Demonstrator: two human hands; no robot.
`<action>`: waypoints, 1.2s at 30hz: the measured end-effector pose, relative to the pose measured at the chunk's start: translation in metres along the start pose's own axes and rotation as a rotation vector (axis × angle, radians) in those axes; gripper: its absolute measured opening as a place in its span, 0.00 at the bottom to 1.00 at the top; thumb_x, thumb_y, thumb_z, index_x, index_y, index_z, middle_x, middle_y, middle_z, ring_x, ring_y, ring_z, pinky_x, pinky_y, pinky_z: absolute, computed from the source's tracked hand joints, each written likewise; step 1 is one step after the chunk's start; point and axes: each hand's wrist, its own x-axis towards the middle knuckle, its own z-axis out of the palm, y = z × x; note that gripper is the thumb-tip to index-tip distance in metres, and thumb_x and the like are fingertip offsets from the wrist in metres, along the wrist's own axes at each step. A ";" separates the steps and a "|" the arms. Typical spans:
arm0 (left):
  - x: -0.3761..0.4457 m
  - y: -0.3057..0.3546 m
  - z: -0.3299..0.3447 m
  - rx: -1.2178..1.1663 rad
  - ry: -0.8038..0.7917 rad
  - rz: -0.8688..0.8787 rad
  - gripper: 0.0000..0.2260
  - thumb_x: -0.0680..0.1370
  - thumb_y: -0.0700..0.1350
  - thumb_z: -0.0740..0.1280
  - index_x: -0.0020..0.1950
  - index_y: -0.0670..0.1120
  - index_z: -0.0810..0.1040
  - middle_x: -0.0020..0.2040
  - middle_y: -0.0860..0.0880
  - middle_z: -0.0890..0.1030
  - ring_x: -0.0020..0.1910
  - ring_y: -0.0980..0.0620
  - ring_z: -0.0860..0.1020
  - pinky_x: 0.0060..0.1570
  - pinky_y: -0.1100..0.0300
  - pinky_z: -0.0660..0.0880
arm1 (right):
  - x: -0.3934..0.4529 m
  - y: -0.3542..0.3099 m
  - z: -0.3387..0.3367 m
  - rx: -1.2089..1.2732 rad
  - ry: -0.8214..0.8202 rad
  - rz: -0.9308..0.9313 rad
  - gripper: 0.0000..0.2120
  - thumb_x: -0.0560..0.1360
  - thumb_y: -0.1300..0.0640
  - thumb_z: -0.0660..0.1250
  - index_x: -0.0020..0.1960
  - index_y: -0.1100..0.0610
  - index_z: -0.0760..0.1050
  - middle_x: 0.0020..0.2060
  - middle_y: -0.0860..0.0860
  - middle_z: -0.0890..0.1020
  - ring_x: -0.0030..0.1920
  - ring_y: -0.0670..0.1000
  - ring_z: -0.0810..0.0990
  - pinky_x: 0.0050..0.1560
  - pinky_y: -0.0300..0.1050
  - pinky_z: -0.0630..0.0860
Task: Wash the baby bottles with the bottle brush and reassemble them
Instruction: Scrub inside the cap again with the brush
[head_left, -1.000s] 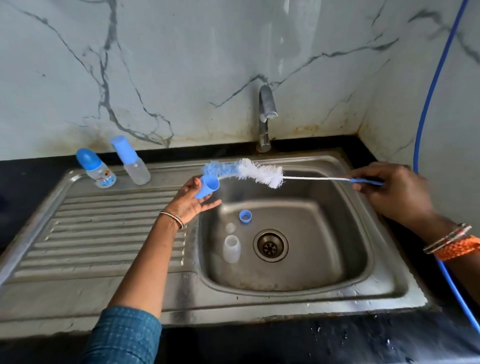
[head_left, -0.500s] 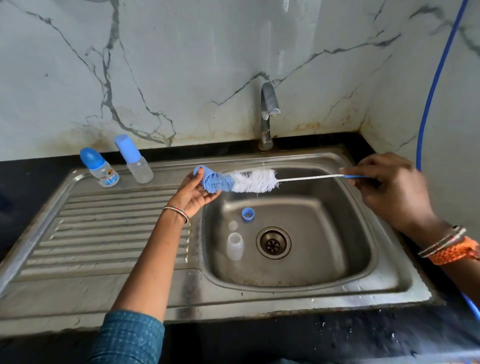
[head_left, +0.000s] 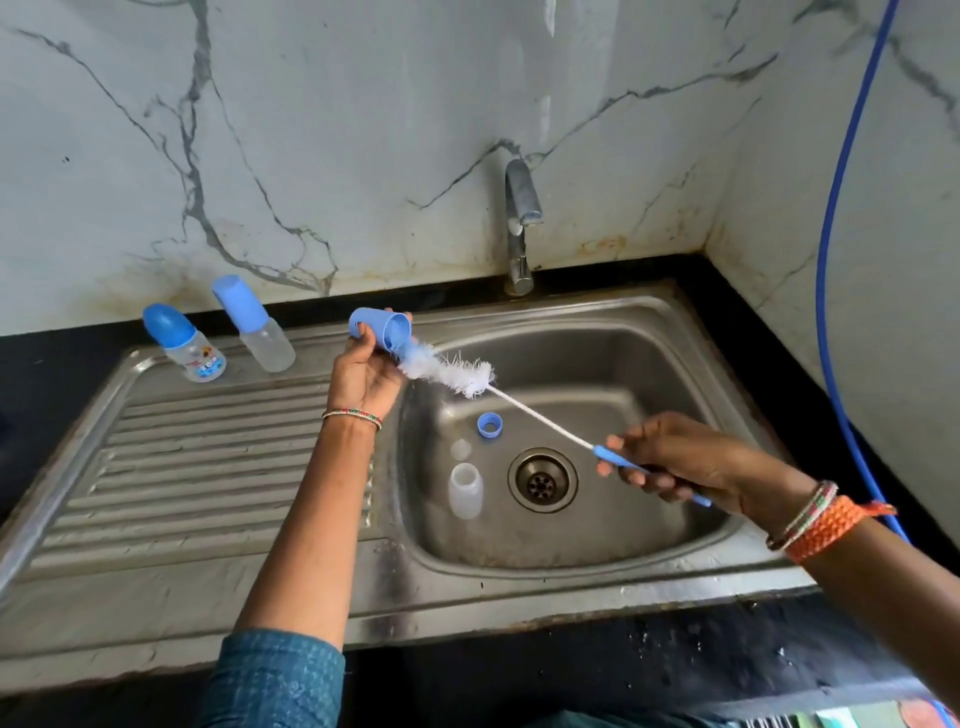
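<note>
Over sink (head_left: 675, 322) basin, 11 o'clock edge: left hand (head_left: 363, 376) grips blue cap (head_left: 379, 328), bottle brush (head_left: 452, 371) tip hidden inside it. Right hand (head_left: 680, 462) wraps brush handle, covering its middle. Open bottle (head_left: 465, 491), ring (head_left: 490, 424), blurry clear nipple (head_left: 460, 449) lie in basin.

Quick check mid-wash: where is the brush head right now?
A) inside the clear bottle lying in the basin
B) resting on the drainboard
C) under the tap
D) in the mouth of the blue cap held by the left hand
D: the bottle brush has its tip inside the blue cap, which the left hand holds above the sink's edge, while the right hand grips the handle.
</note>
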 end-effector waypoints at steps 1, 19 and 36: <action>0.000 0.002 -0.002 0.003 0.024 0.012 0.40 0.51 0.45 0.84 0.58 0.39 0.72 0.49 0.41 0.82 0.47 0.46 0.83 0.52 0.46 0.78 | 0.001 0.001 -0.001 -0.173 0.152 -0.109 0.15 0.80 0.57 0.62 0.36 0.57 0.78 0.22 0.47 0.72 0.19 0.42 0.65 0.20 0.33 0.61; -0.003 0.007 0.013 0.140 0.361 -0.174 0.11 0.75 0.52 0.65 0.45 0.45 0.73 0.42 0.43 0.76 0.45 0.45 0.77 0.56 0.46 0.72 | -0.005 0.017 -0.016 -1.073 0.914 -0.697 0.11 0.72 0.62 0.68 0.52 0.54 0.83 0.40 0.53 0.84 0.41 0.58 0.82 0.36 0.48 0.79; -0.007 -0.013 0.026 -0.086 0.368 0.026 0.14 0.78 0.40 0.58 0.32 0.43 0.68 0.27 0.48 0.73 0.26 0.52 0.73 0.32 0.63 0.77 | -0.013 0.006 -0.006 -0.970 1.086 -0.921 0.14 0.67 0.68 0.73 0.49 0.54 0.85 0.42 0.50 0.85 0.38 0.56 0.82 0.36 0.45 0.75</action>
